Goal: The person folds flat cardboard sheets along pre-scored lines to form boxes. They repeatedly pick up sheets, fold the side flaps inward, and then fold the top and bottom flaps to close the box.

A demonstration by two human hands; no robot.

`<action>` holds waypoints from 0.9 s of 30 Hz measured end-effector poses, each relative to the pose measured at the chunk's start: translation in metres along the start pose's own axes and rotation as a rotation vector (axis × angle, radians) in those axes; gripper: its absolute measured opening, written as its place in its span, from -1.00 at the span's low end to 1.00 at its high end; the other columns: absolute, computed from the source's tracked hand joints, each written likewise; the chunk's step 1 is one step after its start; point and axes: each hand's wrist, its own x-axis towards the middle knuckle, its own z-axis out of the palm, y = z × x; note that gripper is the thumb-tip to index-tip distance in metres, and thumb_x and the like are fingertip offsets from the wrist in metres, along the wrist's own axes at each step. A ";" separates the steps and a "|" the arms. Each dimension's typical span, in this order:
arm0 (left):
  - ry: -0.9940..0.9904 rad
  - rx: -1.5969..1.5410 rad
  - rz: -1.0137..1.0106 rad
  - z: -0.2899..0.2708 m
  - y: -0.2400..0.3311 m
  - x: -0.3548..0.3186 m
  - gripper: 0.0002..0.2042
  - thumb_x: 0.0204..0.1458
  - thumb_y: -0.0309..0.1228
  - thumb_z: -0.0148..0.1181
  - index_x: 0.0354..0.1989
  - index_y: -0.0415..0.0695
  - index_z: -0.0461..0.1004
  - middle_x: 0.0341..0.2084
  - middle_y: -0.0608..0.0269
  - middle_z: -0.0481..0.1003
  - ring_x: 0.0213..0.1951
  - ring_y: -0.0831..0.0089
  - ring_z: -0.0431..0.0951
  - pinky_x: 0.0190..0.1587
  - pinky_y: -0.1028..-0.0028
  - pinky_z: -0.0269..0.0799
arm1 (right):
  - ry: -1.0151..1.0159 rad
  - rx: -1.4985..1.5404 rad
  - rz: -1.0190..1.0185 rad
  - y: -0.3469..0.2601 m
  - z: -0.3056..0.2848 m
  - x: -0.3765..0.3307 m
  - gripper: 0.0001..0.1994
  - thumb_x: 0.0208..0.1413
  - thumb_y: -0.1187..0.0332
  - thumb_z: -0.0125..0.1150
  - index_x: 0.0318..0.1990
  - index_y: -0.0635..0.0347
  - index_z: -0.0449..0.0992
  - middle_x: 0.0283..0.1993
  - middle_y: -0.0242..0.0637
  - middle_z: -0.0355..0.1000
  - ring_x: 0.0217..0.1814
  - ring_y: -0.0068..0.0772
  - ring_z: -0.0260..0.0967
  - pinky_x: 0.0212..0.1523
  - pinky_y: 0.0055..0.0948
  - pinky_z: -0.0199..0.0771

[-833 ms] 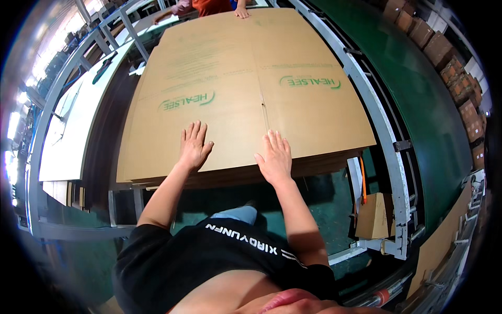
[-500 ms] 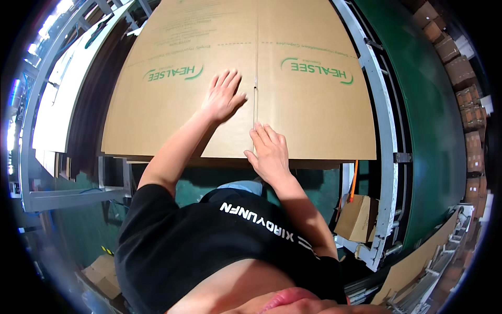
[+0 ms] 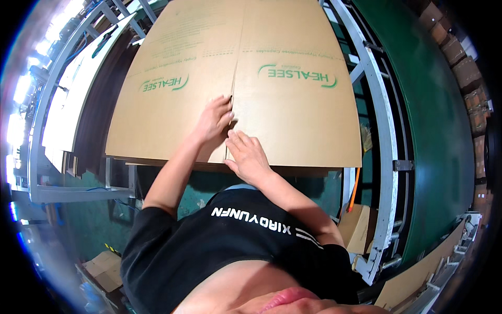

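A large flattened corrugated cardboard sheet [image 3: 293,104], plain brown with a matte, smooth face and green printing on two of its panels, lay on top of a stack of like sheets whose edges showed as a thin layered band along the near side. A narrow slot [image 3: 231,123] ran lengthwise down the sheet's middle, dividing the two near flaps. The left hand [image 3: 213,121] rested on the left flap right at that slot, its fingers curled with the tips at the slot's edge; whether they hooked under the board or only pressed on it could not be told. The right hand [image 3: 250,156] lay flat and open just below, palm down on the right flap, fingers stretched toward the left hand and nearly touching it, gripping nothing. Both hands sat near the sheet's near edge. The stack was carried on a grey-painted metal frame [image 3: 387,152] of straight square-section rails, which bent in the lens toward the rim. To the left stood a paler stack of boards [image 3: 68,110], lit brightly from that side. Right of the frame spread a smooth dark green floor [image 3: 439,131], with brown cartons [image 3: 460,52] in a row along its far edge, and a small folded cardboard piece [image 3: 358,227] leaned low beside the frame.
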 end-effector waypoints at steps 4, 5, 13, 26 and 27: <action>0.149 -0.361 -0.180 -0.014 0.044 -0.049 -0.75 -0.01 -0.48 0.23 -0.14 -0.26 0.55 -0.15 0.01 0.55 -0.11 0.24 0.57 -0.03 0.39 0.47 | -0.093 0.062 -0.050 0.007 -0.021 -0.010 -0.46 -0.06 0.24 0.32 0.09 0.26 0.39 0.27 -0.10 0.26 0.35 -0.08 0.11 0.24 -0.18 0.15; 0.202 -0.373 -0.185 -0.012 0.051 -0.055 -0.75 -0.03 -0.52 0.24 -0.13 -0.26 0.55 -0.21 0.05 0.57 -0.17 0.28 0.59 -0.07 0.40 0.49 | -0.112 0.071 -0.066 0.010 -0.029 -0.013 -0.47 -0.05 0.24 0.31 0.09 0.24 0.39 0.27 -0.11 0.26 0.36 -0.07 0.10 0.25 -0.17 0.14; 0.310 -0.422 -0.374 0.021 0.130 -0.079 -0.92 0.01 -0.55 0.23 -0.32 -0.27 0.57 -0.45 0.21 0.54 -0.31 0.48 0.60 -0.24 0.51 0.49 | -0.147 0.063 0.012 0.038 -0.079 -0.062 -0.54 0.02 0.25 0.27 0.10 0.17 0.41 0.29 -0.22 0.26 0.39 -0.03 0.05 0.28 -0.10 0.10; 0.215 -0.381 -0.264 0.045 0.197 -0.096 -0.71 0.14 -0.33 0.12 -0.58 -0.23 0.43 -0.63 0.13 0.43 -0.54 0.29 0.48 -0.45 0.37 0.35 | -0.033 0.019 0.071 0.061 -0.103 -0.101 -0.53 -0.04 0.31 0.32 0.07 0.20 0.44 0.29 -0.18 0.26 0.39 0.02 0.03 0.29 -0.07 0.09; 0.184 -0.359 -0.207 0.050 0.200 -0.095 -0.73 0.13 -0.34 0.13 -0.56 -0.23 0.44 -0.61 0.11 0.44 -0.51 0.24 0.48 -0.43 0.35 0.36 | -0.031 0.031 0.068 0.062 -0.102 -0.101 -0.53 -0.05 0.31 0.33 0.07 0.20 0.44 0.28 -0.18 0.26 0.40 0.02 0.03 0.29 -0.07 0.09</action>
